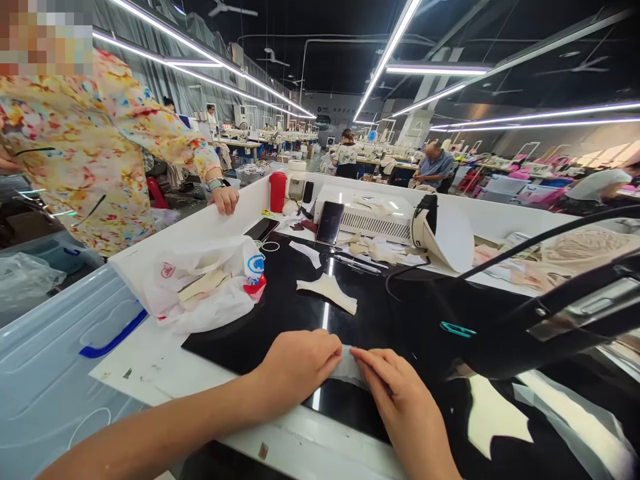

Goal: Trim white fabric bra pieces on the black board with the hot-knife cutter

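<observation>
My left hand (299, 366) and my right hand (400, 400) meet over a small pale fabric piece (349, 368) lying on the glossy black work surface (400, 313). Both hands pinch its edges with curled fingers, the fabric mostly hidden between them. Farther back on the black surface rests another cream, Y-shaped fabric piece (327, 291). A similar cream cut piece (495, 417) lies to the right of my right hand.
A white plastic bag (200, 283) with fabric sits at left. A person in a floral shirt (90, 147) rests a hand (225, 198) on the white partition. A black machine arm (560, 313) juts in from the right. A red bottle (277, 191) and phone (329, 222) stand behind.
</observation>
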Demonstrator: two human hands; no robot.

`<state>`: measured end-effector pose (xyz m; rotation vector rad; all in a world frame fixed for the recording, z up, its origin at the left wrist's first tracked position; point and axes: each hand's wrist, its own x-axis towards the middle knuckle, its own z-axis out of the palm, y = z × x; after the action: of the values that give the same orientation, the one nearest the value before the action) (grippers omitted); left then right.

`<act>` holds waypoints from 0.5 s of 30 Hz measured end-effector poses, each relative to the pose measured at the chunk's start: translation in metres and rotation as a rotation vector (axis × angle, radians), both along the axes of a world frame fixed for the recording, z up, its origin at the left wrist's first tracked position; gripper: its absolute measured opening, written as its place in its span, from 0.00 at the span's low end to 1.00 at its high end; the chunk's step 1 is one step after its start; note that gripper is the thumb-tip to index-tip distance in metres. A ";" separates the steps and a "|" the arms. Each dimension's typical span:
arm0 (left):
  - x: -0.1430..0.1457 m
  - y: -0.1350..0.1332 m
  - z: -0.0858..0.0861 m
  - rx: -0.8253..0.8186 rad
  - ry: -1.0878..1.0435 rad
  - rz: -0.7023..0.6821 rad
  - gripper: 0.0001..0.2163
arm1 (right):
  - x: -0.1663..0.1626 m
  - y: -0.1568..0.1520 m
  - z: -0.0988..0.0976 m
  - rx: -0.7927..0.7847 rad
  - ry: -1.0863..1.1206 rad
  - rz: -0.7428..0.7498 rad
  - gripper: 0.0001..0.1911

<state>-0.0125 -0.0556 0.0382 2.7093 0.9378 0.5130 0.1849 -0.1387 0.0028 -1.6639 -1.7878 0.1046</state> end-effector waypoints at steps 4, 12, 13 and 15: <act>-0.002 0.000 -0.003 0.149 0.069 -0.038 0.09 | 0.000 0.000 -0.005 0.064 -0.092 0.005 0.16; -0.003 0.001 -0.006 0.168 0.067 -0.045 0.09 | -0.002 0.002 -0.008 0.058 -0.131 0.033 0.15; -0.004 0.001 -0.007 0.157 0.064 -0.043 0.09 | -0.003 0.002 -0.007 0.064 -0.134 0.024 0.15; -0.004 0.001 -0.007 0.133 0.059 -0.037 0.09 | -0.006 0.002 -0.007 0.075 -0.135 0.008 0.16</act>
<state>-0.0167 -0.0545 0.0310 2.8699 0.8965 0.5075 0.1791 -0.1367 -0.0038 -1.6448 -1.8740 -0.0715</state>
